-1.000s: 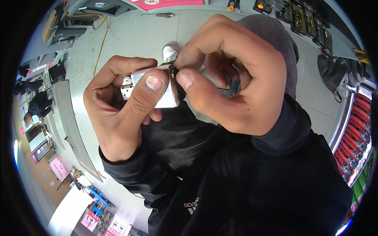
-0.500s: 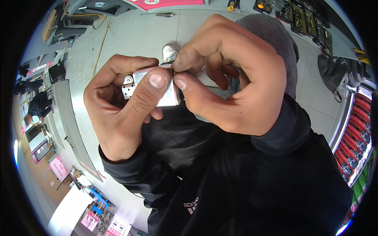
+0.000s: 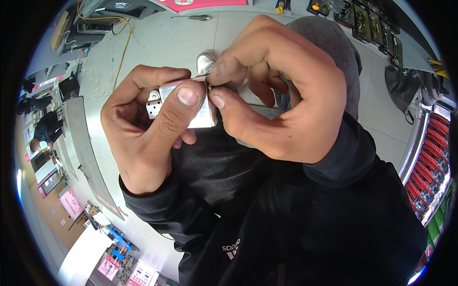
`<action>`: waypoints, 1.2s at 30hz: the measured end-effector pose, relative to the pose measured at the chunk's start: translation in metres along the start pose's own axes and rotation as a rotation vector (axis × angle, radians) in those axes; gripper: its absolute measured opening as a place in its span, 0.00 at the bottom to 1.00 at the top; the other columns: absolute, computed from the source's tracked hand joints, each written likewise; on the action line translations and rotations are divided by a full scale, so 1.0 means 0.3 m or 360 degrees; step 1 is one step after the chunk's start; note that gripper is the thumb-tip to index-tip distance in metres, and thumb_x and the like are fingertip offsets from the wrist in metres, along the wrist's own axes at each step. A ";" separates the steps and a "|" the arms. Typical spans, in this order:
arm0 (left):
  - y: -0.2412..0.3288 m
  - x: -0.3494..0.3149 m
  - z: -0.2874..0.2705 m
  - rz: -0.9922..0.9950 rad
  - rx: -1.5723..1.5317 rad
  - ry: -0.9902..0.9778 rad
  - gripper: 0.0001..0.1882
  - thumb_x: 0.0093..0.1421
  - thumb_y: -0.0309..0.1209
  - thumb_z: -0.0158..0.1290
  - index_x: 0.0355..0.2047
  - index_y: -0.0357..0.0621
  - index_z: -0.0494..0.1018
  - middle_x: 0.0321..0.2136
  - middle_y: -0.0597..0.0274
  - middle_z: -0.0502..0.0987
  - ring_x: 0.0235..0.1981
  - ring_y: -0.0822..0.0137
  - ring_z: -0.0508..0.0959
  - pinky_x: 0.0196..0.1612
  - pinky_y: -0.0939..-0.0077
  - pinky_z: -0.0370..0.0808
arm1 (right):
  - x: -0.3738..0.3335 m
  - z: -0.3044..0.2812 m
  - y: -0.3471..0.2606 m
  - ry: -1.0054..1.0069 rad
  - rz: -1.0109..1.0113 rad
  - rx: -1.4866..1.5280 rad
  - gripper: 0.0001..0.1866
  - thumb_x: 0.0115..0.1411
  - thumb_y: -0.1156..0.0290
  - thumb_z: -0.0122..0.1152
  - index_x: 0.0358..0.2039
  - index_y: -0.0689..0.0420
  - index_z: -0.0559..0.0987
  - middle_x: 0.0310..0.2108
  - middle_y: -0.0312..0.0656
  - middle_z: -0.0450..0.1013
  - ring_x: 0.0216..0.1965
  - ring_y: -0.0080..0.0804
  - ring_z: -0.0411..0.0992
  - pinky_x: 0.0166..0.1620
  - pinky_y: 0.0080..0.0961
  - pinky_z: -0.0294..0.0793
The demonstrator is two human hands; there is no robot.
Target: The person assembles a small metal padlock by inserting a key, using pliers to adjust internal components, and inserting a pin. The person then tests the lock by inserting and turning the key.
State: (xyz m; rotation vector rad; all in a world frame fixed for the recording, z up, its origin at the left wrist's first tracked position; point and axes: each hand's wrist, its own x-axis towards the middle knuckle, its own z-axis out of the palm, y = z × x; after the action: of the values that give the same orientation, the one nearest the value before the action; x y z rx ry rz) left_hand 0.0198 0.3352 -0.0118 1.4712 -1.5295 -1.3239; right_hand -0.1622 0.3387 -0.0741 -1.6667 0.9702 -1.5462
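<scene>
My left hand (image 3: 143,114) is closed round a silver lighter insert (image 3: 204,117), its thumb lying across the broad metal face. The perforated chimney (image 3: 153,106) of the insert points left, and its base end faces right. At that base, the thumb and forefinger of my right hand (image 3: 291,90) pinch a tiny brass-coloured piece (image 3: 210,87), which looks like a small screw and is mostly covered by the fingertips. The other fingers of my right hand are curled. Both hands are raised above my lap.
A screwdriver (image 3: 198,17) lies beyond the hands. Black trays of small parts (image 3: 362,24) stand at the far right, with red coiled cables (image 3: 431,157) on a rack nearer. A person in dark clothes (image 3: 47,127) is at the left. A yellow cable (image 3: 125,52) trails at the far left.
The lighter insert and both hands have shifted very slightly to the left. The brass-coloured piece between my right fingertips shows a little more.
</scene>
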 end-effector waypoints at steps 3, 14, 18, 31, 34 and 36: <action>0.005 0.000 0.005 -0.0007 0.0005 0.0006 0.17 0.63 0.36 0.59 0.42 0.33 0.73 0.26 0.63 0.76 0.17 0.81 0.68 0.19 0.89 0.61 | -0.004 -0.011 -0.012 -0.0036 0.0060 0.0003 0.09 0.47 0.80 0.69 0.29 0.59 0.77 0.26 0.35 0.71 0.18 0.20 0.64 0.21 0.18 0.61; -0.009 0.006 0.004 0.0024 -0.0161 0.0078 0.17 0.56 0.34 0.66 0.38 0.32 0.76 0.25 0.59 0.81 0.14 0.79 0.72 0.17 0.89 0.62 | -0.002 -0.004 -0.009 -0.0022 0.0039 0.0048 0.08 0.49 0.80 0.68 0.29 0.59 0.77 0.26 0.35 0.71 0.18 0.19 0.63 0.21 0.18 0.59; -0.004 0.006 0.002 0.0017 -0.0153 0.0069 0.17 0.56 0.34 0.66 0.38 0.32 0.77 0.25 0.59 0.81 0.14 0.79 0.72 0.17 0.89 0.62 | -0.002 -0.024 -0.016 -0.0141 0.0130 0.0083 0.06 0.52 0.82 0.63 0.31 0.61 0.77 0.28 0.33 0.71 0.20 0.13 0.60 0.24 0.14 0.56; 0.000 0.003 0.004 0.0004 0.0010 -0.0010 0.16 0.63 0.35 0.59 0.42 0.33 0.73 0.26 0.62 0.76 0.16 0.80 0.67 0.19 0.87 0.61 | 0.000 -0.006 -0.013 -0.0025 -0.0051 -0.0078 0.12 0.44 0.83 0.69 0.29 0.59 0.76 0.26 0.39 0.72 0.25 0.30 0.75 0.29 0.23 0.75; -0.014 0.009 0.001 0.0028 -0.0180 0.0055 0.17 0.57 0.33 0.65 0.38 0.31 0.76 0.26 0.58 0.81 0.14 0.79 0.71 0.17 0.89 0.63 | 0.003 -0.007 -0.007 -0.0016 -0.0087 -0.0078 0.12 0.44 0.82 0.70 0.30 0.59 0.76 0.26 0.39 0.72 0.25 0.30 0.74 0.28 0.22 0.74; -0.008 0.010 0.008 0.0029 -0.0171 0.0076 0.17 0.57 0.33 0.65 0.38 0.31 0.76 0.26 0.58 0.81 0.14 0.79 0.71 0.17 0.89 0.62 | 0.004 -0.014 -0.012 -0.0041 -0.0016 -0.0065 0.12 0.45 0.80 0.70 0.29 0.59 0.76 0.26 0.38 0.72 0.23 0.28 0.73 0.26 0.22 0.72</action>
State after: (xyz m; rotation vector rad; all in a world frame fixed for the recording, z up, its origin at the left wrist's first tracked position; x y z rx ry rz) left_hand 0.0180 0.3332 -0.0154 1.4085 -1.4166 -1.3297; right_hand -0.1660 0.3396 -0.0700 -1.7178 0.9874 -1.5170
